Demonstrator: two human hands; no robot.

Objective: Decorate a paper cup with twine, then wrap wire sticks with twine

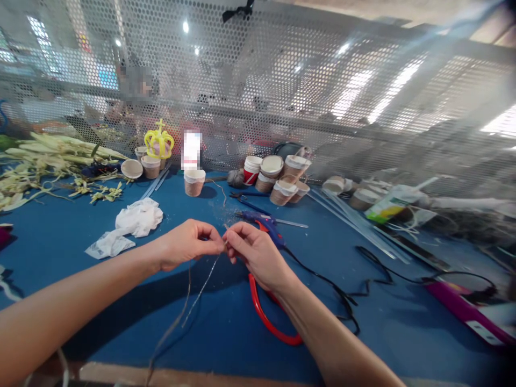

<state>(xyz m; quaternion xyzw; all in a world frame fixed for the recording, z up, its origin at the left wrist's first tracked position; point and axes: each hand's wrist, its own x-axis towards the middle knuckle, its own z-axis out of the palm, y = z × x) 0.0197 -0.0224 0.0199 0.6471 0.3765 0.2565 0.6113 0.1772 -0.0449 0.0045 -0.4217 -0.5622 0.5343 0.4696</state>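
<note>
Over the blue tabletop, my left hand (pixel 197 243) and my right hand (pixel 250 250) meet, both pinched closed at the fingertips. A thin brown string (pixel 177 317) hangs from the left fingers toward the front edge. Between the hands a pale, silvery strand (pixel 201 293) dangles down and to the left. What exactly lies between the fingertips is mostly hidden. Red-handled scissors or pliers (pixel 258 306) lie under my right wrist, their working end covered. Just beyond that hand rests a blue glue gun (pixel 272 228) with a black cord.
Paper-wrapped cups (pixel 282 191) stand along the perforated metal screen (pixel 242 107). Pale dried stalks (pixel 60 148) fill the back left, near a yellow crown ornament (pixel 159 142). Crumpled white plastic (pixel 139 217) lies left, clear sticks (pixel 358 226) right, with a purple power strip (pixel 467 312) at the far right.
</note>
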